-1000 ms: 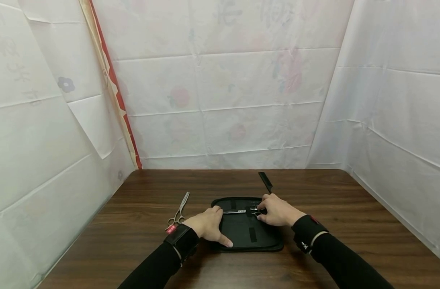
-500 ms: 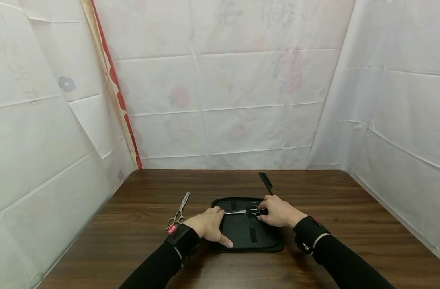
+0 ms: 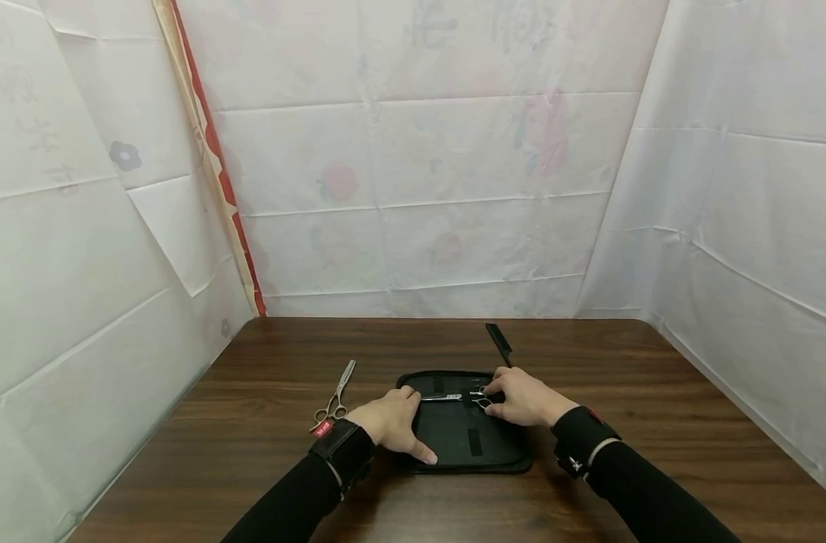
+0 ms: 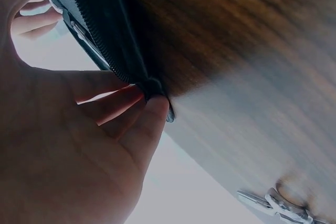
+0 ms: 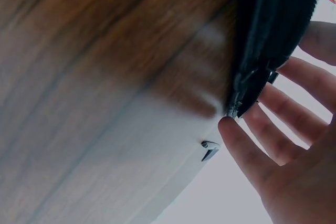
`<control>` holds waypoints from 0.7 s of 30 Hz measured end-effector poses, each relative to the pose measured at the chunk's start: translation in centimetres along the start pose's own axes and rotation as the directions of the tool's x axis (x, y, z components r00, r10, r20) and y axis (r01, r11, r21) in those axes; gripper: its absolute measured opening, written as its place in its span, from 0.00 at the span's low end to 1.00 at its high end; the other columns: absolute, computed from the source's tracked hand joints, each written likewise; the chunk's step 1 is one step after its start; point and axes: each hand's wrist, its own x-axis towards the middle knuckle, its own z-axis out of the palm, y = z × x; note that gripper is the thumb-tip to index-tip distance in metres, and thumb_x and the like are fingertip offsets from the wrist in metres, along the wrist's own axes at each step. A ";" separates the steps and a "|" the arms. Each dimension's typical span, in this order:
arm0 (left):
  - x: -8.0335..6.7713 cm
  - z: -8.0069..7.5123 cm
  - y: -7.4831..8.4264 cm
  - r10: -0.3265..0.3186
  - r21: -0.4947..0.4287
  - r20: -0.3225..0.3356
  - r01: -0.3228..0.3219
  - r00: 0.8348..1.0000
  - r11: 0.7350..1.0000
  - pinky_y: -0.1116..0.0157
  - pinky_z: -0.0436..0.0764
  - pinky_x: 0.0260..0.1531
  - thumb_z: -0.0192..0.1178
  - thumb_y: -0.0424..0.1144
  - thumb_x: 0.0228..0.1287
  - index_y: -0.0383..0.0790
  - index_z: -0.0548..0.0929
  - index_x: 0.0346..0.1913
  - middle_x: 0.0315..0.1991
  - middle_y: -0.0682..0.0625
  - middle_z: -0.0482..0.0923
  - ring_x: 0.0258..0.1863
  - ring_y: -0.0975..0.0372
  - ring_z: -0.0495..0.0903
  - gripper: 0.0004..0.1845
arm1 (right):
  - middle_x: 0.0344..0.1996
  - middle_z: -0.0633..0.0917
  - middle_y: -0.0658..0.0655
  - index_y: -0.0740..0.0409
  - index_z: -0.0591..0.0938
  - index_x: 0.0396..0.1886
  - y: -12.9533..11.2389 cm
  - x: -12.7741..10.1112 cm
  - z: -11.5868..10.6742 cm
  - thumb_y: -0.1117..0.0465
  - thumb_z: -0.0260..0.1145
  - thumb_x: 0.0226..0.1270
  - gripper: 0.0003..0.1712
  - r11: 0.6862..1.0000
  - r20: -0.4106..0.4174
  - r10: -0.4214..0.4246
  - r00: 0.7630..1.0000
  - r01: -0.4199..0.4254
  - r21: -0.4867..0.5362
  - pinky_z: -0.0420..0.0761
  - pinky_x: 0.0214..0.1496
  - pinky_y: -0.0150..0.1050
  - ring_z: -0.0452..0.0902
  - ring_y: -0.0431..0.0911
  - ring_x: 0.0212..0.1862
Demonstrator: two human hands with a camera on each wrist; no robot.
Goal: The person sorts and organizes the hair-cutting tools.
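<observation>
In the head view a black zip case (image 3: 446, 437) lies open-side up on the table. A pair of silver scissors (image 3: 446, 397) lies across it under a small dark strap. My right hand (image 3: 521, 396) pinches the scissors' finger rings at the case's right side, and its other fingers touch the case edge in the right wrist view. My left hand (image 3: 392, 418) rests on the case's left edge, thumb at the near corner, fingers fairly straight against the zip side in the left wrist view. The blade tips are partly hidden by the left fingers.
Left of the case lie thinning scissors (image 3: 338, 392), close to the left wristband. A black comb (image 3: 499, 344) lies behind the right hand, its near end hidden. White sheeting (image 3: 413, 173) encloses the brown wooden table (image 3: 589, 343) at the back and sides.
</observation>
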 end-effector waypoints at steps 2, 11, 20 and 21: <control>0.0 0.0 0.0 -0.002 0.000 0.001 0.002 1.000 1.000 0.52 0.70 0.67 0.74 0.69 0.47 0.31 0.64 0.75 0.75 0.42 0.62 0.74 0.49 0.62 0.61 | 0.46 0.81 0.55 0.63 0.87 0.54 -0.1 0.0 0.0 0.57 0.72 0.67 0.19 1.000 -0.007 -0.009 1.000 0.009 -0.013 0.80 0.50 0.50 0.78 0.55 0.51; 0.0 -0.1 0.0 0.006 -0.007 0.006 -0.006 1.000 1.000 0.51 0.69 0.68 0.74 0.69 0.48 0.33 0.64 0.76 0.75 0.42 0.62 0.74 0.48 0.61 0.60 | 0.45 0.81 0.55 0.64 0.87 0.53 -0.2 0.3 0.3 0.58 0.73 0.67 0.19 0.999 -0.019 -0.033 0.999 0.033 -0.024 0.80 0.47 0.48 0.78 0.54 0.50; 0.1 0.0 -0.1 0.012 0.001 0.007 -0.012 1.000 1.000 0.51 0.71 0.66 0.74 0.68 0.48 0.35 0.66 0.76 0.74 0.42 0.63 0.74 0.48 0.62 0.59 | 0.45 0.80 0.55 0.65 0.87 0.53 -0.5 0.4 0.4 0.60 0.72 0.68 0.18 1.000 -0.009 -0.016 1.000 0.016 -0.018 0.80 0.47 0.48 0.78 0.54 0.50; 0.1 0.0 -0.1 0.009 0.001 0.007 -0.009 1.000 1.000 0.51 0.71 0.66 0.74 0.68 0.48 0.35 0.66 0.76 0.74 0.42 0.63 0.74 0.48 0.62 0.59 | 0.45 0.80 0.55 0.65 0.87 0.54 -0.5 0.4 0.4 0.60 0.72 0.68 0.18 1.000 -0.008 -0.016 1.000 0.016 -0.021 0.80 0.47 0.48 0.78 0.54 0.50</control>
